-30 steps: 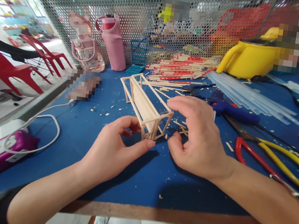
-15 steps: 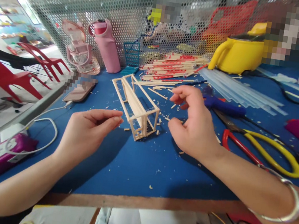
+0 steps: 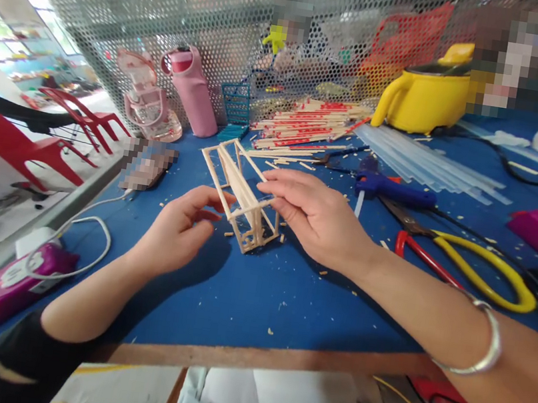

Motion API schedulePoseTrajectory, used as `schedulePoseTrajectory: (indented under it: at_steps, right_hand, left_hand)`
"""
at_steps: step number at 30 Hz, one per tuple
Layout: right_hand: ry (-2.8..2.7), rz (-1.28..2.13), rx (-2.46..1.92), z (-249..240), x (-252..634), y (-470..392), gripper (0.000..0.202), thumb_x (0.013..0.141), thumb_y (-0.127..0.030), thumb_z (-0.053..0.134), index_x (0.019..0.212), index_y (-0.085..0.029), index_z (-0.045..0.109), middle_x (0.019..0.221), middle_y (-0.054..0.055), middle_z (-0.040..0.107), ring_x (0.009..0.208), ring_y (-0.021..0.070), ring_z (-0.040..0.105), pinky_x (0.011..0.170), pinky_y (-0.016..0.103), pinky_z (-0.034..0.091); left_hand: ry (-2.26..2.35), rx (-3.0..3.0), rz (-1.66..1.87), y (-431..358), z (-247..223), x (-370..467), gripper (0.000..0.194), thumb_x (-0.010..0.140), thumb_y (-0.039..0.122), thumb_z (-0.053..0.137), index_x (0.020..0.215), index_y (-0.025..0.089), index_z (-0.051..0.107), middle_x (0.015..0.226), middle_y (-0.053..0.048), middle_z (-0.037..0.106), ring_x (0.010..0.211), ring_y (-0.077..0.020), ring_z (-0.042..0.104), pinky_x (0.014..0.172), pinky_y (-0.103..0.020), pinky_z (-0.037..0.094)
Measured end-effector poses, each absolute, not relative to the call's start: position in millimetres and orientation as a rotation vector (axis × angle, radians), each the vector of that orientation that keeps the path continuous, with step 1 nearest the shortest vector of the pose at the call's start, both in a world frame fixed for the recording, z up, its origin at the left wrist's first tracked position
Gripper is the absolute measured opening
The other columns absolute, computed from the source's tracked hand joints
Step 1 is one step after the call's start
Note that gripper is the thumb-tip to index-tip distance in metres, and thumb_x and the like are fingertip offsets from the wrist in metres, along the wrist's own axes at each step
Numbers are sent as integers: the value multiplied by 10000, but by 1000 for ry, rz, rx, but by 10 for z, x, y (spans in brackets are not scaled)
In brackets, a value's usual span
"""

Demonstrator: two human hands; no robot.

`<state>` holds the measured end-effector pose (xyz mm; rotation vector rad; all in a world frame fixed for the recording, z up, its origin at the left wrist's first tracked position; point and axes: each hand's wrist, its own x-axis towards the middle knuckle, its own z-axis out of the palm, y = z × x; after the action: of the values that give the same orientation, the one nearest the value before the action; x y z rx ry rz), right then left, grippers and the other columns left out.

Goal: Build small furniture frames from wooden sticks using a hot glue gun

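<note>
Across the blue tabletop (image 3: 243,305), wood chips and stick offcuts lie scattered; a perforated metal screen (image 3: 126,5) closes the far edge. Red plastic chairs (image 3: 19,144) stand off to the left, beyond the table edge.

Between the 2 hands: a long box frame of thin wooden sticks (image 3: 243,187), near end resting on the tabletop, far end running away toward the screen.

Left hand (image 3: 178,232): palm turned inward, thumb and forefinger curled toward the frame's left side, touching or just short of it, cannot tell. Fingers loosely bent, nothing else in them.

Right hand (image 3: 317,215): reaching in from the right, fingers extended flat along the frame's top right rail, thumb beneath; it pinches the frame lightly. Silver bangle (image 3: 477,344) on the wrist.

Right of the right hand: blue glue gun (image 3: 392,189), red-and-yellow shears (image 3: 472,262). Beyond it: a pile of red-tipped sticks (image 3: 311,123), clear glue rods (image 3: 431,162), yellow kettle (image 3: 425,100). Beyond the left hand: pink bottle (image 3: 191,92). Left of it: purple power strip (image 3: 3,286) with white cable.
</note>
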<state>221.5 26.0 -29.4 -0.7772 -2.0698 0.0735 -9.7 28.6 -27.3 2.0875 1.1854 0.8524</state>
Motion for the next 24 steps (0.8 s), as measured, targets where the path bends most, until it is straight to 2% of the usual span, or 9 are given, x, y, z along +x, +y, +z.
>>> schedulePoseTrajectory:
  at_steps: [3, 6, 9, 14, 17, 19, 21, 24]
  right_hand:
    - [-2038, -19, -749, -293, 2196, 266, 183, 938, -213, 496, 987, -167, 667, 1037, 84, 684, 1012, 160, 621, 903, 325, 495]
    - [-2021, -140, -771, -295, 2209, 232, 166, 930, -212, 511, 921, -162, 669, 915, 69, 669, 883, 152, 623, 791, 289, 503]
    - [-2039, -305, -821, -293, 2222, 198, 169, 926, -213, 512, 905, -149, 668, 876, 69, 668, 842, 167, 623, 751, 304, 480]
    - [-2041, -439, -884, -293, 2220, 185, 163, 916, -238, 534, 873, -165, 674, 826, 49, 678, 786, 183, 630, 725, 334, 454]
    - [-2019, -367, -908, -286, 2237, 129, 171, 899, -208, 555, 1005, -133, 666, 858, 73, 681, 783, 179, 628, 702, 318, 468]
    - [-2001, -356, -907, -275, 2255, 52, 223, 874, -169, 574, 1073, -94, 642, 865, 93, 679, 775, 180, 621, 690, 315, 476]
    - [-2049, -387, -872, -266, 2264, -33, 198, 838, -132, 599, 1021, -86, 659, 801, 85, 672, 722, 176, 606, 665, 319, 472]
    - [-2207, -429, -800, -268, 2238, -113, 138, 804, -112, 625, 919, -100, 699, 658, 46, 631, 610, 158, 557, 584, 315, 438]
  left_hand:
    - [1143, 2222, 684, 223, -249, -71, 325, 727, 185, 607, 1050, 196, 582, 1021, -48, 636, 914, -196, 596, 807, -322, 472]
    - [1150, 2323, 567, 210, -275, -35, 263, 740, 276, 666, 984, 197, 607, 928, -29, 644, 810, -177, 576, 729, -300, 452]
    - [1184, 2290, 598, 232, -330, -8, 211, 781, 362, 661, 899, 189, 645, 853, -21, 664, 732, -153, 559, 676, -277, 432]
    - [1243, 2172, 660, 305, -418, 7, 199, 798, 363, 653, 833, 171, 690, 789, -14, 685, 683, -136, 553, 645, -257, 422]
    - [1215, 2117, 644, 319, -433, 17, 212, 791, 366, 657, 837, 162, 693, 735, -2, 667, 642, -124, 534, 612, -245, 418]
    - [1187, 2110, 651, 305, -418, 25, 228, 782, 356, 662, 906, 166, 684, 754, 3, 663, 655, -124, 536, 621, -244, 425]
    - [1188, 2102, 680, 280, -386, 30, 263, 771, 361, 666, 955, 173, 671, 788, 3, 664, 675, -127, 542, 632, -249, 433]
    - [1228, 2057, 727, 248, -336, 27, 233, 776, 366, 647, 906, 175, 679, 796, -1, 668, 680, -132, 551, 639, -259, 441]
